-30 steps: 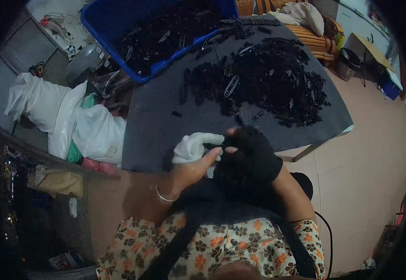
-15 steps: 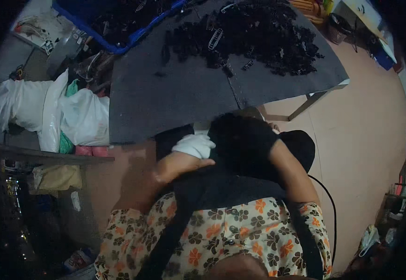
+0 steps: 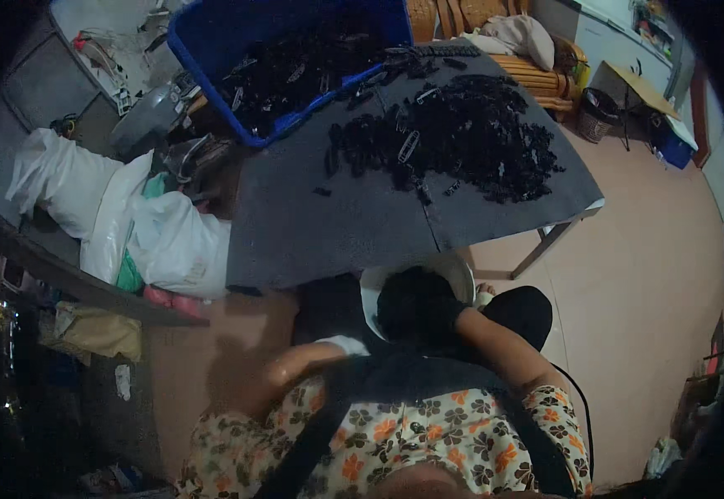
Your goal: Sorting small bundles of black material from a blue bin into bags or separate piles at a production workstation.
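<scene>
A white bucket point(image 3: 465, 281) stands between my knees, just below the near edge of the table. Inside it sits a dark mass point(image 3: 408, 301), too black to make out piece by piece. My right hand point(image 3: 445, 318), in a black glove, reaches into the bucket against that mass; its fingers blend into the dark. On the bucket's left, low and close to my dark apron point(image 3: 420, 378), is my left hand point(image 3: 345, 343) in a white glove. Its fingers are mostly hidden behind the apron.
Small black parts point(image 3: 487, 141) lie heaped on the grey-topped table point(image 3: 320, 233). A blue bin point(image 3: 283, 129) of similar parts adjoins its far left. White sacks point(image 3: 181, 241) are at the left, a wooden bench point(image 3: 536, 79) and wastebasket point(image 3: 597, 115) at the far right.
The dark mass that hid most of the bucket now sits inside it, showing the rim. My left hand has drawn back toward my body. The view has tilted up.
</scene>
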`<state>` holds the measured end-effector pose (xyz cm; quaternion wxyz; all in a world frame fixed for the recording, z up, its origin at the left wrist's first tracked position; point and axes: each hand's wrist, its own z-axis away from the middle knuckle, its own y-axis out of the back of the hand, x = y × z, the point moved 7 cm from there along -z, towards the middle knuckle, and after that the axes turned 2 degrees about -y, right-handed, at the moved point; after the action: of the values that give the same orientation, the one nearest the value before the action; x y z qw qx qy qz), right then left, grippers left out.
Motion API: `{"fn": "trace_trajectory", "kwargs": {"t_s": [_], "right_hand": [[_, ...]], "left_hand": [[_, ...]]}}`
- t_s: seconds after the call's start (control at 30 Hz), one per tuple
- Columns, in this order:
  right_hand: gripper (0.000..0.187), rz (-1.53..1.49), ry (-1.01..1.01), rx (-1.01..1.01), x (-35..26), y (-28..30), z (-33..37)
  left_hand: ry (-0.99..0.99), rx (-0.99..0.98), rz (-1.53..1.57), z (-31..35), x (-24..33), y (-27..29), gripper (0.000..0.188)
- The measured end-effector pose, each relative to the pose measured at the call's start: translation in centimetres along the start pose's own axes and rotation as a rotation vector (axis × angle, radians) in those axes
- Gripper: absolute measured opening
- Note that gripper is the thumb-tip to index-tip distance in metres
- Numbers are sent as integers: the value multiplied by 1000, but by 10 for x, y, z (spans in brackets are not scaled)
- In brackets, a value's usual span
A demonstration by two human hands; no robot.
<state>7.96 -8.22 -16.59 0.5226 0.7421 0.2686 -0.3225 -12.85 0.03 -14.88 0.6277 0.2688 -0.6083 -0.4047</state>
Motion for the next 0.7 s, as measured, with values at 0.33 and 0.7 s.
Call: {"fn": "trace_trajectory", "kwargs": {"t_s": [0.33, 0.7], "right_hand": [[21, 233, -123, -268, -72, 51, -2], [14, 695, -258, 324, -75, 169, -74]], "left_hand": [[302, 135, -436, 47, -17, 109, 22], [54, 708, -409, -138, 27, 237, 37]]}}
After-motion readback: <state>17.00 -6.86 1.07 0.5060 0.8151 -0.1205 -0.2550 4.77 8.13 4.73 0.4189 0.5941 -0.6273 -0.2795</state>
